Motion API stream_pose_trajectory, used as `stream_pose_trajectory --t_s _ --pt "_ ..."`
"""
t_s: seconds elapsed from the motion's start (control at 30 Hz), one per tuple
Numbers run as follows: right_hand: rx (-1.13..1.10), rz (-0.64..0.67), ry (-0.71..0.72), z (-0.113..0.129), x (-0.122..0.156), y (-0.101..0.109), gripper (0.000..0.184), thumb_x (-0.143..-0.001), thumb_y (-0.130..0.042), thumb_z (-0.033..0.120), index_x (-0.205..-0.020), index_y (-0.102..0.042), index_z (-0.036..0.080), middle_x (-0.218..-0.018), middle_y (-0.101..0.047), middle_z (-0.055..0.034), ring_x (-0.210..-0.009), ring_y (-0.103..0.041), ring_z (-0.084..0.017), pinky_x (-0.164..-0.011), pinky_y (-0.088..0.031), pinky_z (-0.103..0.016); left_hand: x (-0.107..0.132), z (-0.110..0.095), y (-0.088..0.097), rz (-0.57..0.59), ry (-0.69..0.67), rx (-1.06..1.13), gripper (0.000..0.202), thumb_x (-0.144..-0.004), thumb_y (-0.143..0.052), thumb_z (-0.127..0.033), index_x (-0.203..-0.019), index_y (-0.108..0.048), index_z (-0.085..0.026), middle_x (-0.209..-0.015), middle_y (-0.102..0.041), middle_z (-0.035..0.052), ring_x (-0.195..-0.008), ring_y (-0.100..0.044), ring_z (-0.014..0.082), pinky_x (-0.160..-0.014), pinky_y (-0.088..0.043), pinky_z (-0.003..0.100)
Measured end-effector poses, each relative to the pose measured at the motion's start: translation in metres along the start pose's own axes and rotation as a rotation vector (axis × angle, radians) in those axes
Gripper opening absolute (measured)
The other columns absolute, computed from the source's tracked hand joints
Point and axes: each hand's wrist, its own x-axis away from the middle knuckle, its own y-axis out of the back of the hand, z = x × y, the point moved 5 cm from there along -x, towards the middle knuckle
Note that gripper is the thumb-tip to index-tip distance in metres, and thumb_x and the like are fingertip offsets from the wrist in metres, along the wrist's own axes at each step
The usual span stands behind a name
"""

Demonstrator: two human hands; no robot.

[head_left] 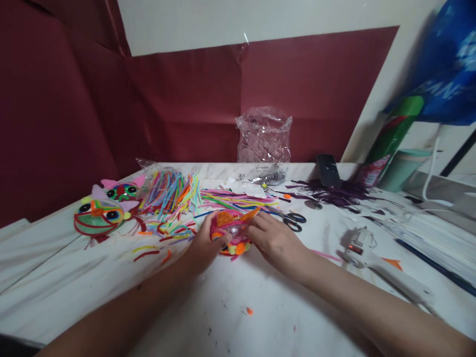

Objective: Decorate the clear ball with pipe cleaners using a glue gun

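Ornament sits low over mid-table, between both hands. Left hand grips its left side, thumb in front. Right hand bends its fingers against the other side, beside an orange strip; whether they pinch is unclear. Hands cover both flanks. Scissors behind are partly hidden; forearms run off-frame below.

Creased dark red sheeting covers the left side and much of the pale wall behind a white, grey-streaked table.
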Motion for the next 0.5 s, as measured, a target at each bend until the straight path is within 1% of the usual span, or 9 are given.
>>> stream_pose_trajectory --t_s 0.1,0.2,0.33,0.4,0.5 --pt "0.039 -0.023 0.009 -0.001 0.0 -0.002 0.027 -0.093 -0.041 0.008 -0.087 -0.066 0.015 -0.083 -0.063 -0.0096 -0.077 -0.048 -0.022 -0.068 -0.04 -0.032 -0.001 0.001 0.0 0.018 0.0 -0.05 0.061 -0.073 -0.068 -0.033 -0.128 -0.046 -0.017 -0.122 -0.06 0.0115 -0.115 -0.055 0.0285 -0.097 -0.043 0.04" --pt "0.111 -0.064 -0.001 -0.003 0.0 -0.003 0.027 -0.091 -0.043 0.005 -0.078 -0.065 0.016 -0.076 -0.06 -0.0083 -0.071 -0.044 -0.021 -0.064 -0.035 -0.033 -0.001 0.001 -0.001 0.024 -0.016 -0.053 0.061 -0.074 -0.068 -0.033 -0.128 -0.046 -0.016 -0.124 -0.059 0.0132 -0.116 -0.054 0.0298 -0.097 -0.043 0.041" --pt "0.185 -0.129 -0.034 -0.007 0.001 -0.003 0.027 -0.089 -0.044 0.003 -0.074 -0.064 0.017 -0.078 -0.06 -0.0091 -0.073 -0.042 -0.022 -0.065 -0.031 -0.034 0.0 -0.003 -0.002 0.046 -0.02 -0.036 0.063 -0.074 -0.068 -0.035 -0.128 -0.044 -0.015 -0.125 -0.059 0.0148 -0.115 -0.055 0.0302 -0.097 -0.044 0.042" --pt "0.187 -0.13 -0.067 -0.01 0.002 -0.004 0.026 -0.089 -0.046 0.004 -0.074 -0.064 0.017 -0.077 -0.06 -0.0089 -0.073 -0.043 -0.021 -0.065 -0.031 -0.033 0.001 -0.004 -0.003 0.045 -0.016 -0.043 0.063 -0.074 -0.067 -0.035 -0.129 -0.044 -0.015 -0.125 -0.059 0.0147 -0.115 -0.056 0.0298 -0.097 -0.044 0.042" --pt "0.131 -0.092 -0.114 -0.013 0.002 -0.008 0.022 -0.091 -0.049 0.009 -0.077 -0.064 0.017 -0.076 -0.06 -0.008 -0.072 -0.045 -0.021 -0.065 -0.033 -0.032 0.001 -0.002 -0.003 0.04 -0.027 -0.04 0.061 -0.075 -0.067 -0.035 -0.129 -0.044 -0.016 -0.124 -0.059 0.0136 -0.116 -0.055 0.0295 -0.097 -0.044 0.042"
